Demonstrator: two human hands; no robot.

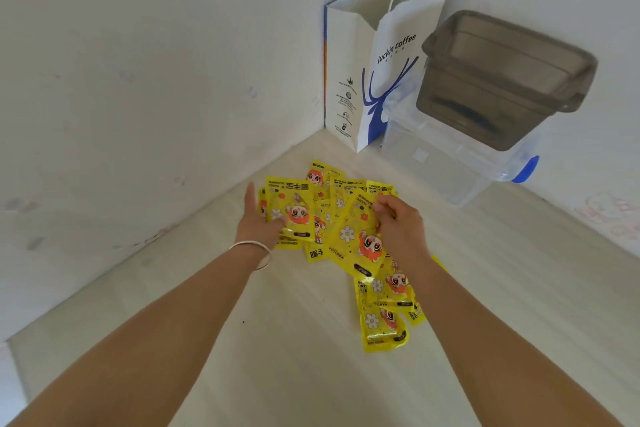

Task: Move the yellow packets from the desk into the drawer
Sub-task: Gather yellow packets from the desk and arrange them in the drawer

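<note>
From the head view I see a heap of yellow packets spread on the pale wood worktop, lying just past the middle of the picture and trailing toward five o'clock, where a few packets lie in an overlapping line. My left hand sits at the nine o'clock edge of the heap, its fingers tucked in under a small stack of packets and its thumb pointing up toward twelve; it holds that stack, and a silver bangle circles the wrist. My right hand is at the three o'clock side of the heap, fingers curled and pinching the top edge of one packet printed with a white flower and an orange-haired cartoon face. No drawer shows in this view. At one o'clock from the heap, in the corner where the two white walls meet, a white and blue paper bag marked "luckin coffee" stands upright. Just beside it, toward two o'clock, a clear plastic box with a blue latch carries a smoky grey tub on top.
</note>
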